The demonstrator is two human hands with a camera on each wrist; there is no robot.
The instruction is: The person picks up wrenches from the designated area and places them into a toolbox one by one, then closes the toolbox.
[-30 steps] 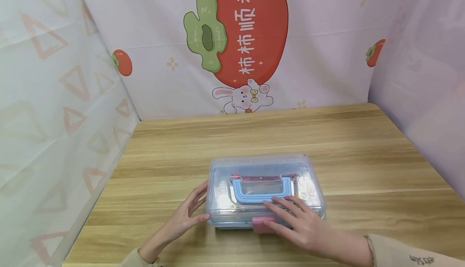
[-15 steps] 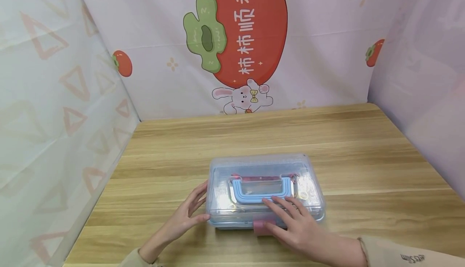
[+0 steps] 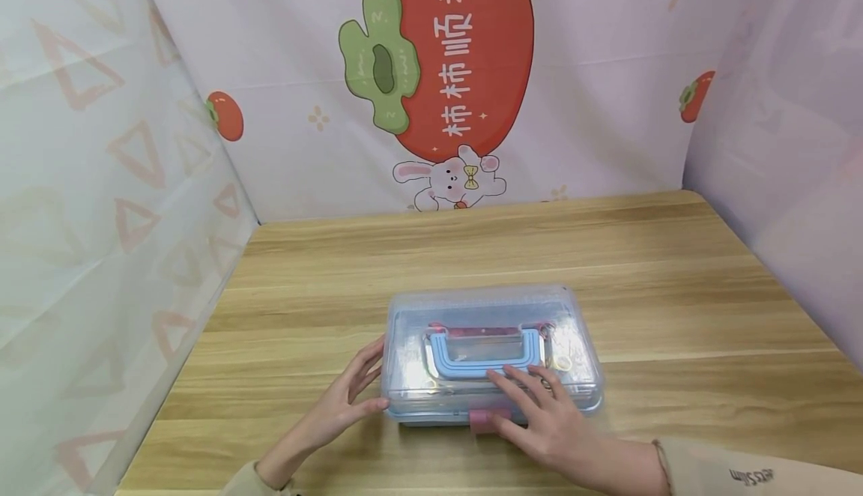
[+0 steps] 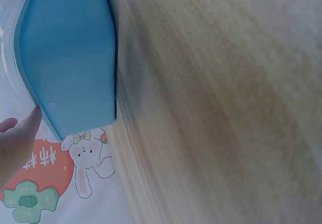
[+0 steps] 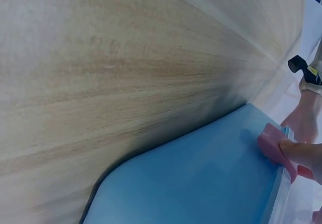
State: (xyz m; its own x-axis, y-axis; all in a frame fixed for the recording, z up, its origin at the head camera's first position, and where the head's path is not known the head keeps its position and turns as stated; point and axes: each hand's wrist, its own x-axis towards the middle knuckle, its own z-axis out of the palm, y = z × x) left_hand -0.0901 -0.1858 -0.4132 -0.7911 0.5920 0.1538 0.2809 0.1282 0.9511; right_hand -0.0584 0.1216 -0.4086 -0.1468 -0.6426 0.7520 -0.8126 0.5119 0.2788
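A plastic storage box with a clear lid and a light blue base sits on the wooden table. Its blue carry handle lies on the lid, and a pink latch is at the front. My left hand rests against the box's left end, thumb at the front corner and fingers along the side. My right hand spreads its fingers over the lid by the handle. Its thumb presses on the latch, which in the right wrist view tilts out from the blue wall.
Scissors-like items with a pink part show through the lid. The wooden table reaches back to a cloth backdrop printed with persimmons and a rabbit. Light cloth walls stand left and right.
My right hand and sleeve have shifted slightly left, the thumb staying on the pink latch, whose lower edge has moved a little. My left hand and the box are where they were.
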